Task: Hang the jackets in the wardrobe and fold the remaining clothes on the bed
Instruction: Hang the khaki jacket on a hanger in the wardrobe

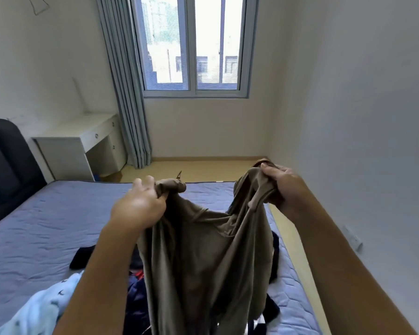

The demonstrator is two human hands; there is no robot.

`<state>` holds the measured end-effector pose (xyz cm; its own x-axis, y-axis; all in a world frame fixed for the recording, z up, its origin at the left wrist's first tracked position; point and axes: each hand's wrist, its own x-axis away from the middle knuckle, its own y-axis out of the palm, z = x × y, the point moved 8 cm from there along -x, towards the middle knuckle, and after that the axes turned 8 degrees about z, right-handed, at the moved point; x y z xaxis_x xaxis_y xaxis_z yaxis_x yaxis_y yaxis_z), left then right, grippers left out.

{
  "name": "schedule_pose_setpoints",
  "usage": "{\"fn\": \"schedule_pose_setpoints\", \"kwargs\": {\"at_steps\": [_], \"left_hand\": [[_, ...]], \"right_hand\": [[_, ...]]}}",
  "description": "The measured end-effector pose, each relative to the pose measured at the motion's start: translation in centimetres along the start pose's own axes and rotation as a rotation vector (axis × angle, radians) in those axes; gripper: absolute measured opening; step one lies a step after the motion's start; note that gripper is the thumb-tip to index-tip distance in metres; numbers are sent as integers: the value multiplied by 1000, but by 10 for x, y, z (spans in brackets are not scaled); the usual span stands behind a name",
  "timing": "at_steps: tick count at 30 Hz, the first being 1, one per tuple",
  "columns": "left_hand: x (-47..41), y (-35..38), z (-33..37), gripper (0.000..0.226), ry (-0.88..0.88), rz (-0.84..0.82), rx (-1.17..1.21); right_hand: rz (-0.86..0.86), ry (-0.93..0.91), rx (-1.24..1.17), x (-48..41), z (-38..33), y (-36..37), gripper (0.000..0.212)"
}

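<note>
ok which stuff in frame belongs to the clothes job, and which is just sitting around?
Job: brown garment, gripped by left hand and right hand; dark clothes heap beneath it; light blue garment; bed.
Just there: white desk; curtain; window; headboard.

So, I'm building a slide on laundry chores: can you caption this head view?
Left hand and right hand grip a limp brown garment above dark clothes piled on a blue quilted bed.
</note>
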<state>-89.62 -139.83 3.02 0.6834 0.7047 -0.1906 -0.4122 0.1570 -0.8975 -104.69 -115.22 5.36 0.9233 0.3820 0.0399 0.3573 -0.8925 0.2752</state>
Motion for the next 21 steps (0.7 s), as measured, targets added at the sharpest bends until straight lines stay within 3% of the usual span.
{"fn": "schedule_pose_setpoints", "kwargs": {"at_steps": [3, 7, 9, 13, 16, 21], "left_hand": [[4, -12, 0, 36, -62, -40, -26], [5, -25, 26, 21, -35, -164, 680], [-16, -30, 27, 16, -90, -128, 847], [-79, 30, 25, 25, -265, -159, 747], [-112, 122, 12, 38, -410, -313, 737], [-110, 256, -32, 58, -471, -387, 681]], "right_hand": [[-60, 16, -47, 6, -12, 12, 19], [-62, 57, -180, 0, -31, 19, 23], [-85, 72, -208, -18, -36, 24, 27], [45, 136, 66, -92, 19, 29, 18], [179, 270, 185, -152, 98, 22, 17], [77, 402, 480, -195, 228, 1, 53]]}}
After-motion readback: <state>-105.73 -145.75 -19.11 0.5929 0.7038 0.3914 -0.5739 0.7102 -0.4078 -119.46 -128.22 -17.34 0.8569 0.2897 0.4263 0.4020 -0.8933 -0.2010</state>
